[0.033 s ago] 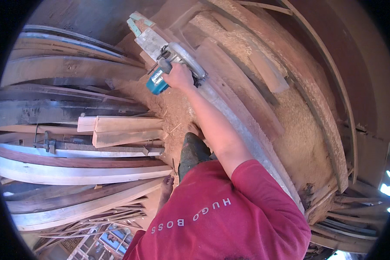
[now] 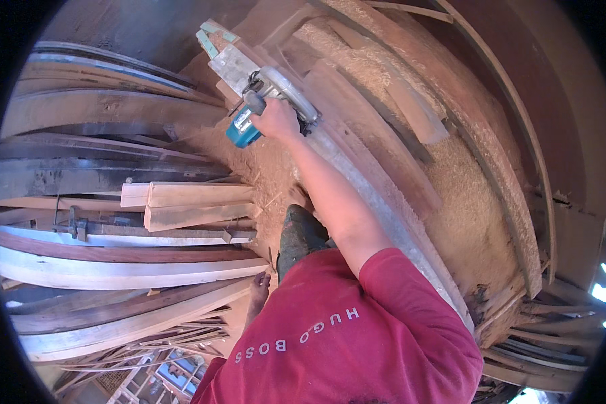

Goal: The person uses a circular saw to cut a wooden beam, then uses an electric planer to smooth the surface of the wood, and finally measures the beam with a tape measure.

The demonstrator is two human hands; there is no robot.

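Note:
My right hand (image 2: 277, 120) is wrapped round the handle of a circular saw (image 2: 286, 91) with a teal motor housing and a grey metal guard. The saw rests on a long, dusty wooden beam (image 2: 384, 192), towards its far end, where a pale metal plate (image 2: 232, 64) shows. My right arm reaches forward over the beam's near part. Low at my left side hangs my left hand (image 2: 260, 286), its fingers curled in, close to the ends of some stacked boards; I see nothing in it. The blade and its contact with the wood are hidden.
Long boards (image 2: 128, 262) lie stacked along the left, with short squared pieces (image 2: 198, 205) on top. A metal clamp (image 2: 77, 224) sits among them. Sawdust (image 2: 266, 168) covers the ground. On the right lie an offcut (image 2: 417, 111) and a long curved plank (image 2: 491, 148).

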